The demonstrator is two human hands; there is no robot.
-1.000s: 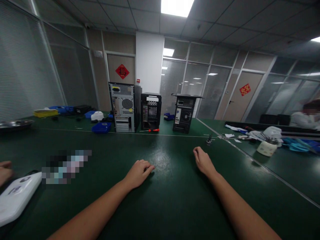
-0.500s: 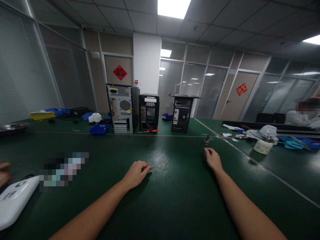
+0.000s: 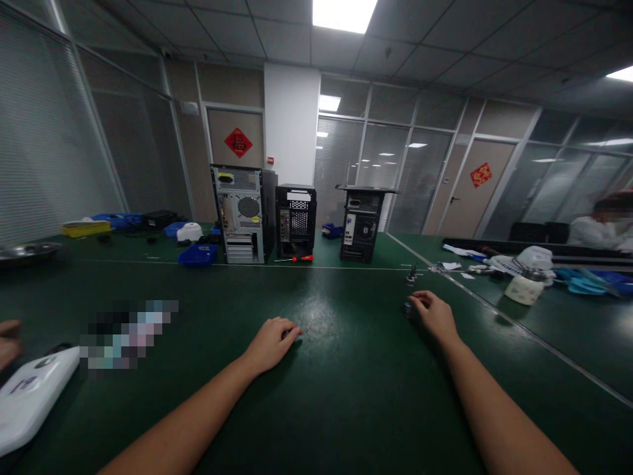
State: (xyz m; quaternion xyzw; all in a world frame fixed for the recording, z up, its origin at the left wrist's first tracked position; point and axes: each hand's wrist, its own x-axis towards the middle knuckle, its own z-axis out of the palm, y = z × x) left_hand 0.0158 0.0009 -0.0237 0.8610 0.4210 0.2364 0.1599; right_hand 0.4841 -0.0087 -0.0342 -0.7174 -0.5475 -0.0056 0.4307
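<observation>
My left hand (image 3: 271, 343) rests on the green table, its fingers curled and thumb drawn in. A small dark bit shows between thumb and fingers, too small to name. Further right, my right hand (image 3: 436, 318) is just beside a small metal cylinder (image 3: 408, 309) standing on the table. Its fingers are loosely bent, slightly apart from the cylinder, and hold nothing I can see. Just beyond stands a small metal part with a thin upright tip (image 3: 411, 276).
At the back stand a large computer tower (image 3: 242, 214), a smaller case (image 3: 295, 221) and a third tower (image 3: 363, 224). A red screwdriver (image 3: 304, 258) and a blue tray (image 3: 198, 255) lie near them. A jar (image 3: 524, 288) is right; a white device (image 3: 37, 396) and another person's hand (image 3: 8, 346) are left.
My right hand has let go of the metal cylinder and moved a little to the right, so the cylinder now shows. My left hand has stayed in place.
</observation>
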